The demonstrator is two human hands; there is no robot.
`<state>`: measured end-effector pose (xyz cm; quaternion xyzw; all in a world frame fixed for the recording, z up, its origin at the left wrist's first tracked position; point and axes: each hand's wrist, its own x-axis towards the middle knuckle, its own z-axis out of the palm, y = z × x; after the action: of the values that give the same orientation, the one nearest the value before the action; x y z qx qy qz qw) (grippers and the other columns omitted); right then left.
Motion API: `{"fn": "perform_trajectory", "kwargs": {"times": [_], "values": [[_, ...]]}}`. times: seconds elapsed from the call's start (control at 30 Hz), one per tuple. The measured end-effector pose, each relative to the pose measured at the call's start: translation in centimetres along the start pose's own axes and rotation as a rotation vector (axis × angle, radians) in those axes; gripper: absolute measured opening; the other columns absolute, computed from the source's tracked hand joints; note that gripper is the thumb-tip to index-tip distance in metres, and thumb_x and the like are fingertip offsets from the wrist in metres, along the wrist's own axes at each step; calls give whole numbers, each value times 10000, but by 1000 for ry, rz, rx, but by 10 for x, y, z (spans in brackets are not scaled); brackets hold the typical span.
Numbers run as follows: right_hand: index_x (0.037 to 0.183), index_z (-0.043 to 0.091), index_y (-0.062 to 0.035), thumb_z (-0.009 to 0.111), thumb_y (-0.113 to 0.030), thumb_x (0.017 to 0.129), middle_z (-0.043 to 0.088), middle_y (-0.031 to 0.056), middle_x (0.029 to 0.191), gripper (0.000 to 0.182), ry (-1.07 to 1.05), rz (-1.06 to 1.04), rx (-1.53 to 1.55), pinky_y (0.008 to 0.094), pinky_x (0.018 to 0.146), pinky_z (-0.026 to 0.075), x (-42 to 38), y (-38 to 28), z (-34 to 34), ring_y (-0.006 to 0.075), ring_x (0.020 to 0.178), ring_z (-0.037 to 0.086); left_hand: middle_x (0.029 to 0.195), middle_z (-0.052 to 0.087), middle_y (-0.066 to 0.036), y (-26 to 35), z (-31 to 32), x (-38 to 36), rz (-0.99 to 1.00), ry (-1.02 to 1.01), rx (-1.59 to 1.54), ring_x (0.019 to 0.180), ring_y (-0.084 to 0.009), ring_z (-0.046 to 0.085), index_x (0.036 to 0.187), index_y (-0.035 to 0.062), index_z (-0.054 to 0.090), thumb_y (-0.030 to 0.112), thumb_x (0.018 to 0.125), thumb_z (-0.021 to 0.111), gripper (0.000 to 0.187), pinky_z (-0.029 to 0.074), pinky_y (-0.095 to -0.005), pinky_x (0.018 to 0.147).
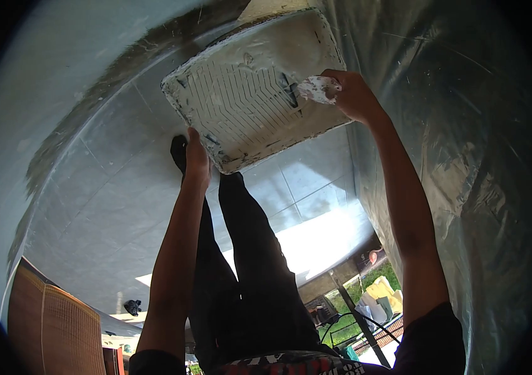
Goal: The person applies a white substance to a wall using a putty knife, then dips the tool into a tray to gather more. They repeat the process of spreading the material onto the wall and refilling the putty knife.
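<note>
A paint tray coated in off-white paint, with a ribbed slope, hangs tilted in front of me above the floor. My left hand grips its near left edge, thumb over the rim. At the tray's right side my right hand is closed around a small white, paint-smeared piece with reddish spots. Fingers cover part of this piece, and I cannot tell what kind of thing it is. It overlaps the tray's ribbed part in this view, beside a dark bare patch.
Grey floor tiles lie below, with my dark shoe on them. Clear plastic sheeting drapes the right side. A grey wall curves along the left. A brown woven panel stands lower left; grass shows outside, lower right.
</note>
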<state>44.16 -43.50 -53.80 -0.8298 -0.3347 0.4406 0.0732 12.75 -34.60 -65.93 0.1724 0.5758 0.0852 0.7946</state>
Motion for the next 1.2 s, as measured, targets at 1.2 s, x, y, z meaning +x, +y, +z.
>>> {"fn": "perform_trajectory", "kwargs": {"times": [1.2], "values": [[1103,656,-63,600,75,737,658,39,1166,396,852,-18,-139,497,921,395,2,-57,188,291,1127,543,1593,296,-150,11,3,-9,-105,-100,-63,1455,-302,318,1556,38,208,513,1071,181,680,263,-428,1184]]}}
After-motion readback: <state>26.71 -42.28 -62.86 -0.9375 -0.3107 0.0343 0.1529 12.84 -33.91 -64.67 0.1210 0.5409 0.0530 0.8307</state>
